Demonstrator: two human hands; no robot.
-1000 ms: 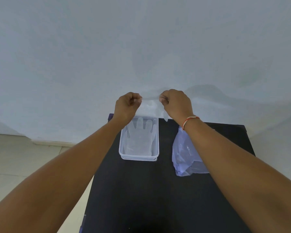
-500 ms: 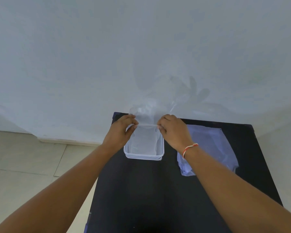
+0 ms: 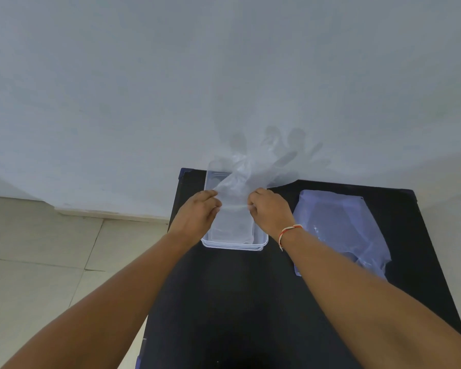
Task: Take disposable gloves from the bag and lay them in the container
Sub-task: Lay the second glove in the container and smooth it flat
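A clear rectangular plastic container [image 3: 234, 245] stands near the far left of a black table [image 3: 250, 302]. My left hand [image 3: 197, 217] and my right hand [image 3: 270, 211] each pinch one corner of the cuff of a thin transparent disposable glove [image 3: 246, 177] just above the container. The glove's fingers trail away from me over the container's far rim, toward the wall. At least one more glove lies flat inside the container. A pale bluish plastic bag [image 3: 338, 230] lies flat on the table to the right of my right wrist.
A white wall [image 3: 224, 75] rises directly behind the table's far edge. Tiled floor [image 3: 37, 262] shows to the left of the table. My right wrist carries a red and white thread band [image 3: 289, 231].
Both hands have come down from in front of the wall to the container, carrying the glove. The glove, earlier hanging below my hands, now streams away over the far rim. The view has tilted down.
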